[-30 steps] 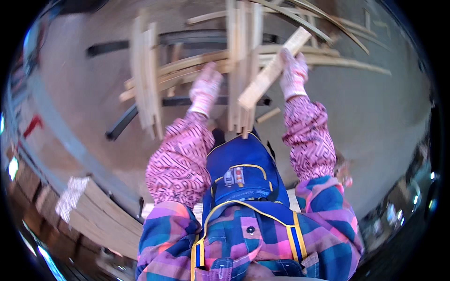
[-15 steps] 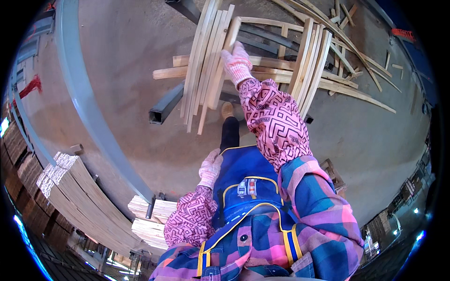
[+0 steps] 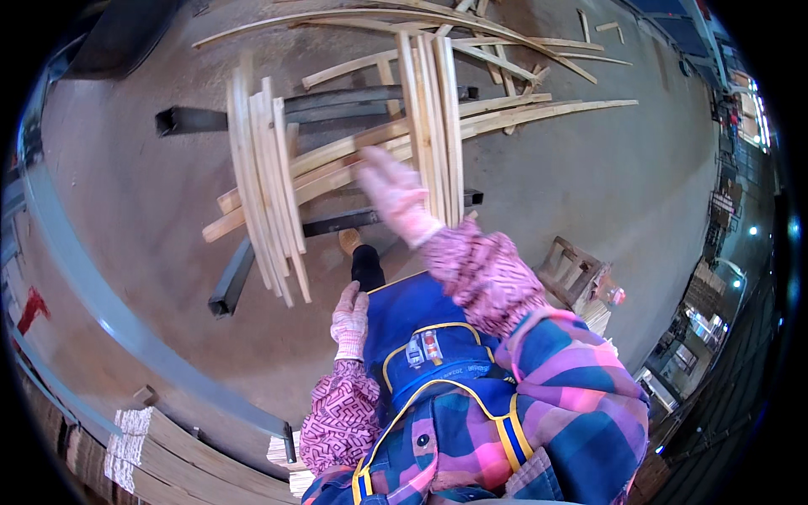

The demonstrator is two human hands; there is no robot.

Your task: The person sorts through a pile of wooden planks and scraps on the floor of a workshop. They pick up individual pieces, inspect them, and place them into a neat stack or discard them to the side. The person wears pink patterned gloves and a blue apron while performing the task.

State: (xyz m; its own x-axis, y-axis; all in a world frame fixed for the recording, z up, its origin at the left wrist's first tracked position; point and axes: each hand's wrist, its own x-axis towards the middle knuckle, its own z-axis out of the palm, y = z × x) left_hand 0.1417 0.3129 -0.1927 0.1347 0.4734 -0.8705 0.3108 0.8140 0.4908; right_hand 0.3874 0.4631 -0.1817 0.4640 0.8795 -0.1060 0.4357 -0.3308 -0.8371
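My right hand [image 3: 394, 194], in a pale pink knit glove, reaches out over wooden strips. Its fingers are stretched out, somewhat blurred, with nothing visible in them. Below it lie long pale wooden strips [image 3: 324, 175] running sideways. Across these, a left bundle of wooden strips [image 3: 263, 189] and a right bundle of wooden strips [image 3: 431, 118] rest, roughly pointing toward me. The hand is nearest the right bundle; whether it touches any wood I cannot tell. My left hand [image 3: 349, 321], gloved the same, hangs beside my blue apron [image 3: 421, 311] with fingers extended and holds nothing visible.
Dark square metal tubes [image 3: 231, 282] lie under and beside the wood. Several loose strips [image 3: 522, 55] are scattered at the far side. A long grey metal beam [image 3: 126, 311] runs along the left, near a stack of boards [image 3: 181, 454]. A wooden crate [image 3: 572, 269] stands at the right.
My right hand has left the strip at the left bundle and swung rightward toward the right bundle. The view has shifted, and my left hand stays by the apron.
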